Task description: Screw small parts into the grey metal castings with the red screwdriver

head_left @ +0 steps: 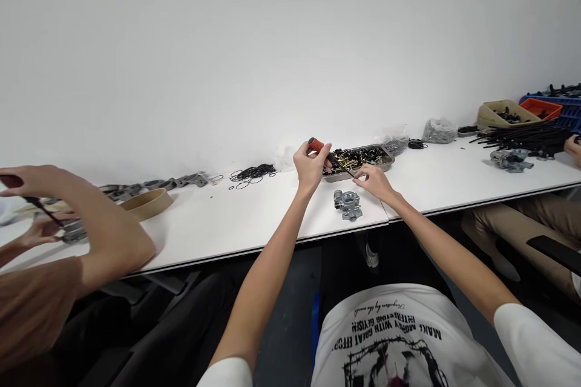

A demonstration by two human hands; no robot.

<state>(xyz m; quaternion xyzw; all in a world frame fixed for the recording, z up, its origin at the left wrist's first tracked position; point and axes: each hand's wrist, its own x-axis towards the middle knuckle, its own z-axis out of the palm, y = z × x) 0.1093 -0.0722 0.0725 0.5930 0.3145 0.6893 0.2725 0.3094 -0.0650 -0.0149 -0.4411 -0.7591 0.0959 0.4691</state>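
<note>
My left hand (pixel 310 164) grips a screwdriver (pixel 327 155) by its red handle, the dark shaft slanting down to the right. The fingertips of my right hand (pixel 373 180) pinch at the shaft's tip; whether a small screw sits there I cannot tell. Both hands hover just above the white table (pixel 254 217). A grey cast metal part (pixel 347 204) lies on the table right below them, untouched. Behind my hands stands a metal tray (pixel 357 161) full of brass and black screws.
A person at the left works with a screwdriver (pixel 27 193) on a grey part. Near them lie a brown tape ring (pixel 147 202), grey parts (pixel 158 184) and black O-rings (pixel 251 173). At the right are bags (pixel 438 130), black rods (pixel 521 133), bins (pixel 503 113), another grey part (pixel 511 159) and another person's legs (pixel 517 224).
</note>
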